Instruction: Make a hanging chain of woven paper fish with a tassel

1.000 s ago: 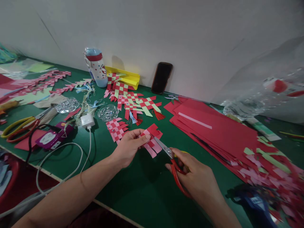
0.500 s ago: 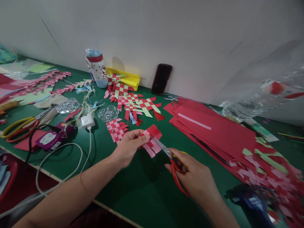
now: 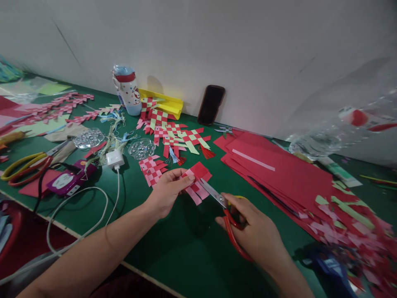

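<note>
A small woven piece of red and pink paper (image 3: 198, 174) is pinched between the thumb and fingers of my left hand (image 3: 169, 189). My right hand (image 3: 254, 225) is wrapped round scissors (image 3: 221, 199) with red and yellow handles. Their blade tips lie at the right side of the woven piece, by its pink strips. Just left of my left hand, a pink and red checkered paper fish (image 3: 151, 169) rests on the green table (image 3: 189, 252).
Behind my hands lie several woven fish (image 3: 169, 134) with tassels. A phone (image 3: 211, 104) leans on the wall. Red sheets (image 3: 279, 169) and paper scraps are at the right. A bottle (image 3: 128, 91), white charger (image 3: 114, 159) and larger scissors (image 3: 29, 165) are at the left.
The scissors' handles have spread slightly further apart as my right hand opened a little. My left hand and the woven piece have hardly moved.
</note>
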The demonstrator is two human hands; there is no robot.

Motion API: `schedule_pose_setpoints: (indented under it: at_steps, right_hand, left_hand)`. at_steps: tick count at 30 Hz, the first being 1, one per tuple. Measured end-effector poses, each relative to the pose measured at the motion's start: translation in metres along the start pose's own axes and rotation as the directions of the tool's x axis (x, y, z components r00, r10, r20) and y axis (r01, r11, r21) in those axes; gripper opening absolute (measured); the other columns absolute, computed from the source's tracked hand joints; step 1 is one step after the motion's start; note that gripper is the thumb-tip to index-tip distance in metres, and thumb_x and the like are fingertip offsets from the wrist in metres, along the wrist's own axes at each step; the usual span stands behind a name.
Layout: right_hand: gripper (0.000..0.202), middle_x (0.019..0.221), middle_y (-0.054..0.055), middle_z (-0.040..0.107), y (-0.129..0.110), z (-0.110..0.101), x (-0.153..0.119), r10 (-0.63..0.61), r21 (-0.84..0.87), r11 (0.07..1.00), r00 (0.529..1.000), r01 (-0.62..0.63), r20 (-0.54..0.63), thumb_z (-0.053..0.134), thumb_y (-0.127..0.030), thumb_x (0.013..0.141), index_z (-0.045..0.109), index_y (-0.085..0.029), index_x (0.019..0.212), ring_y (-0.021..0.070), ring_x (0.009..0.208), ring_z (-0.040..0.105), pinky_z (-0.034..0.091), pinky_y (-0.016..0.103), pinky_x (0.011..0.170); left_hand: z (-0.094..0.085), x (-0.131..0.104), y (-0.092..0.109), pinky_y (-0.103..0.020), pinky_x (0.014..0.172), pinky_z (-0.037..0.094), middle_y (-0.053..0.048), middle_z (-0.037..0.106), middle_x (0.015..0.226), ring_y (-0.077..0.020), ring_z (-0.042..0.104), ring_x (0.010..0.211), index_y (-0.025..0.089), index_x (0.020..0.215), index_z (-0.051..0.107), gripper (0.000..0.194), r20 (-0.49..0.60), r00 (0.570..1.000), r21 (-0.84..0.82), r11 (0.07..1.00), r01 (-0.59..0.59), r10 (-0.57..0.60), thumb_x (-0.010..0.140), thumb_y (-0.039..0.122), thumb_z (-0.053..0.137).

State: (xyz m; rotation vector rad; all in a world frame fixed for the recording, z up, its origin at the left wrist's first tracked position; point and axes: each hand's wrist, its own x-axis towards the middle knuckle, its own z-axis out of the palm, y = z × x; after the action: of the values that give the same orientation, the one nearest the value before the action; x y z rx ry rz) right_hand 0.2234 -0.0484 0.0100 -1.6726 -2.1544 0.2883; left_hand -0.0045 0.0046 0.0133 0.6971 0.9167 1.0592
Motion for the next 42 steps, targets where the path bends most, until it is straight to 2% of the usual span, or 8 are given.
schedule_pose_setpoints:
  at_steps: [6, 9, 18, 23, 27, 31, 36, 42]
  right_hand:
    - [0.044, 0.088, 0.001, 0.070, 0.004, -0.009, 0.003, 0.099, 0.082, 0.992, 0.994, -0.095, -0.054, 0.068, -0.046, 0.077, 0.063, -0.028, 0.117, 0.0143, 0.062, 0.062, 0.052, 0.024, 0.057]
    - [0.042, 0.092, 0.002, 0.071, 0.002, -0.012, 0.004, 0.126, 0.134, 0.984, 0.989, -0.116, -0.074, 0.067, -0.045, 0.078, 0.063, -0.027, 0.116, 0.0151, 0.066, 0.064, 0.052, 0.024, 0.059]
    - [0.042, 0.090, 0.001, 0.068, -0.005, -0.006, 0.000, 0.102, 0.120, 0.987, 0.995, -0.102, 0.007, 0.068, -0.045, 0.076, 0.064, -0.028, 0.114, 0.0138, 0.062, 0.059, 0.050, 0.025, 0.056]
    - [0.043, 0.087, 0.000, 0.066, -0.003, -0.005, 0.002, 0.204, 0.239, 0.951, 0.979, -0.198, 0.001, 0.071, -0.046, 0.073, 0.064, -0.028, 0.112, 0.0151, 0.064, 0.059, 0.051, 0.028, 0.061]
    - [0.063, 0.091, 0.002, 0.063, -0.005, -0.001, 0.003, 0.389, 0.578, 0.774, 0.915, -0.260, -0.110, 0.079, -0.047, 0.066, 0.056, -0.027, 0.120, 0.0175, 0.076, 0.062, 0.054, 0.029, 0.067]
    - [0.060, 0.090, -0.001, 0.060, -0.010, 0.008, 0.001, 0.418, 0.757, 0.630, 0.897, -0.173, -0.142, 0.083, -0.039, 0.063, 0.053, -0.029, 0.114, 0.0136, 0.073, 0.059, 0.054, 0.028, 0.069]
    - [0.047, 0.088, -0.002, 0.060, -0.013, 0.021, -0.004, 0.350, 0.764, 0.627, 0.931, -0.153, -0.100, 0.078, -0.032, 0.069, 0.054, -0.029, 0.109, 0.0134, 0.076, 0.060, 0.052, 0.028, 0.071]
    - [0.037, 0.082, -0.002, 0.062, -0.015, 0.021, -0.005, 0.318, 0.719, 0.676, 0.944, -0.162, -0.087, 0.072, -0.030, 0.074, 0.056, -0.026, 0.108, 0.0134, 0.071, 0.061, 0.052, 0.026, 0.065]
  left_hand:
    - [-0.001, 0.001, 0.000, -0.024, 0.066, 0.051, 0.000, 0.067, 0.074, -0.0103, 0.061, 0.067, 0.015, 0.079, 0.068, 0.025, 0.000, 1.000, -0.030, 0.999, -0.013, 0.013, 0.069, 0.034, 0.082]
    - [0.000, 0.001, 0.000, -0.024, 0.067, 0.052, 0.000, 0.067, 0.074, -0.0103, 0.062, 0.068, 0.015, 0.079, 0.069, 0.024, -0.007, 1.000, -0.033, 0.999, -0.006, 0.006, 0.070, 0.033, 0.082]
    - [-0.002, -0.001, 0.001, -0.024, 0.068, 0.053, -0.001, 0.068, 0.081, -0.0110, 0.063, 0.071, 0.016, 0.082, 0.069, 0.024, -0.033, 0.999, -0.066, 0.998, -0.020, 0.018, 0.072, 0.034, 0.080]
    - [-0.003, 0.001, 0.001, -0.025, 0.069, 0.052, -0.001, 0.067, 0.080, -0.0112, 0.063, 0.071, 0.016, 0.082, 0.068, 0.024, -0.024, 0.999, -0.049, 0.998, -0.031, 0.029, 0.074, 0.036, 0.078]
    - [0.000, -0.001, -0.003, -0.025, 0.065, 0.051, -0.002, 0.067, 0.076, -0.0123, 0.062, 0.068, 0.015, 0.081, 0.067, 0.027, 0.038, 0.999, 0.057, 0.998, 0.015, -0.018, 0.074, 0.039, 0.077]
    - [0.007, -0.006, -0.014, -0.021, 0.059, 0.044, -0.001, 0.065, 0.071, -0.0095, 0.056, 0.061, 0.014, 0.082, 0.067, 0.027, 0.110, 0.993, 0.277, 0.961, 0.020, -0.052, 0.075, 0.039, 0.075]
    - [0.016, -0.012, -0.029, -0.019, 0.051, 0.035, 0.001, 0.059, 0.063, -0.0081, 0.048, 0.053, 0.013, 0.079, 0.065, 0.025, 0.182, 0.979, 0.449, 0.894, -0.002, -0.089, 0.076, 0.038, 0.070]
    - [0.017, -0.012, -0.034, -0.020, 0.049, 0.033, 0.001, 0.056, 0.063, -0.0086, 0.045, 0.052, 0.014, 0.079, 0.064, 0.025, 0.186, 0.978, 0.497, 0.868, -0.009, -0.096, 0.076, 0.039, 0.068]
